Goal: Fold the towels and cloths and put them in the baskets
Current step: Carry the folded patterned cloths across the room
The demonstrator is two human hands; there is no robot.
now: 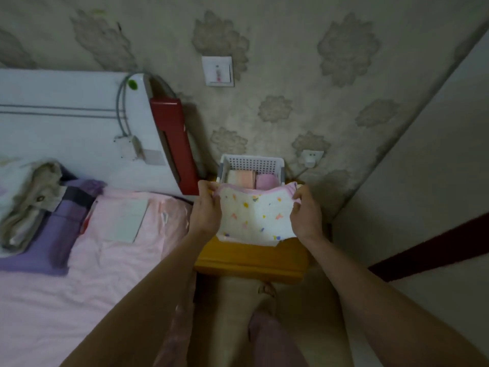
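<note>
**Item: printed cloth held over the bedside tabletop, basket beyond**

Landmark: white perforated plastic basket [251,165], standing at the far end of the yellow wooden tabletop [251,256], against the wall.

- White cloth with pink trim and small coloured prints [258,214]: held spread just in front of the basket, its upper edge at the basket's near rim, its lower edge hanging toward the tabletop. Long axis runs left to right, across the basket's mouth.
- Left hand [207,207]: at the cloth's upper left corner, fingers pinching the pink edge.
- Right hand [304,213]: at the upper right corner, fingers curled round the edge. Both hands lie about equally near the basket.
- Folded peach towel [242,178] and folded pink towel [267,180]: side by side inside the basket.
- Pink bed [79,260]: left of the basket; a heap of beige cloths [29,197] lies at its far left end.

Judgement: the cloth appears only partly folded; the basket lies straight ahead of the fingers, so a further fold precedes stowing.
</note>
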